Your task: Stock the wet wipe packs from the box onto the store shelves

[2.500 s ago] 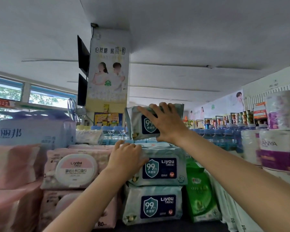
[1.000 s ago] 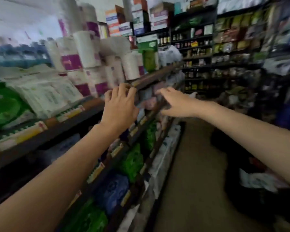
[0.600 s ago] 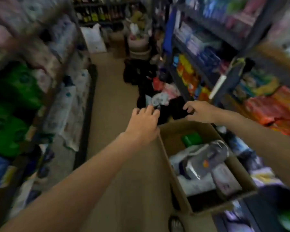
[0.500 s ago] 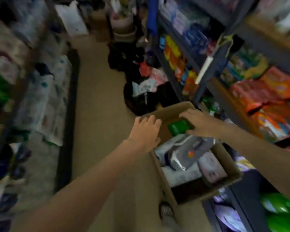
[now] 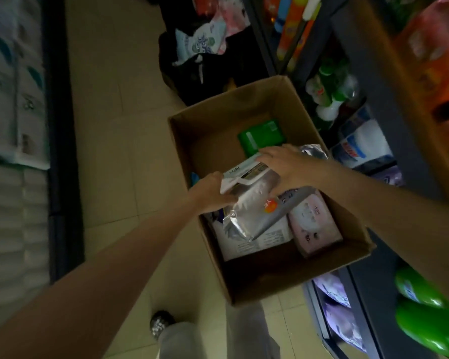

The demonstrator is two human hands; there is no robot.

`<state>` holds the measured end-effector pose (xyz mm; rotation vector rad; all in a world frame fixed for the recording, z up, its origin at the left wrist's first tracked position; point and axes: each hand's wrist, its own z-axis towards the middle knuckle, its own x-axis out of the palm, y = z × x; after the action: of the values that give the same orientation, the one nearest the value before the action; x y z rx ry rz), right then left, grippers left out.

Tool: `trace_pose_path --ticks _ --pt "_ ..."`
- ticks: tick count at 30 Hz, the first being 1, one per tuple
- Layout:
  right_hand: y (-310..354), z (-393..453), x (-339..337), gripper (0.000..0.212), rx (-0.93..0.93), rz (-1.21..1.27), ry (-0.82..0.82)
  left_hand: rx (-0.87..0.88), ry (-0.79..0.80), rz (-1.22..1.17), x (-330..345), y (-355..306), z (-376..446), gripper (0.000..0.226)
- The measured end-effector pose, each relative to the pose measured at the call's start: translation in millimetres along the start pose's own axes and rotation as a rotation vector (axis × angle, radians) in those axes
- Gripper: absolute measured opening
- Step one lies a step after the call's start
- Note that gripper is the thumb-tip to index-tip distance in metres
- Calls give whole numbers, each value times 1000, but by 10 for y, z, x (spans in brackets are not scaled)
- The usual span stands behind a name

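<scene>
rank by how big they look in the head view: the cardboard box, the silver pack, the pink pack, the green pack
1. cardboard box, by far the largest.
2. silver pack, partly covered by both hands.
3. pink pack.
4. green pack, smallest as seen, though it lies deeper in the box and is partly hidden, so its true size is unsure.

left hand fingers hidden behind pack
</scene>
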<state>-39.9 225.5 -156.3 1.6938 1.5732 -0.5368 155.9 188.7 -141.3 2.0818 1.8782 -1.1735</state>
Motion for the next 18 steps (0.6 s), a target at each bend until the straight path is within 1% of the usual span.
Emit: trace_pose_path --ticks 2,3,5,8,10,12,13,15,17,18 --pt "-4 177 -125 72 63 316 113 -21 -4 28 0 77 77 58" --pt "10 285 -158 65 78 420 108 -29 -21 35 2 121 116 55" --pt "33 530 -158 58 72 355 35 -45 -66 60 -3 224 214 50" --pt "88 821 -39 59 48 72 87 -47 -101 141 2 368 384 52" --pt "90 948 20 65 49 -23 138 -24 -71 191 26 404 507 55" --pt "63 1033 59 66 78 10 189 -3 -17 220 77 402 627 58" --pt "52 1044 72 61 93 52 227 11 9 228 110 392 682 60" --pt "35 1011 99 45 98 118 281 30 47 230 170 377 759 60" --pt "52 943 70 35 61 112 294 34 69 231 212 396 794 61" --pt "60 909 23 32 35 83 305 32 84 237 225 414 802 66"
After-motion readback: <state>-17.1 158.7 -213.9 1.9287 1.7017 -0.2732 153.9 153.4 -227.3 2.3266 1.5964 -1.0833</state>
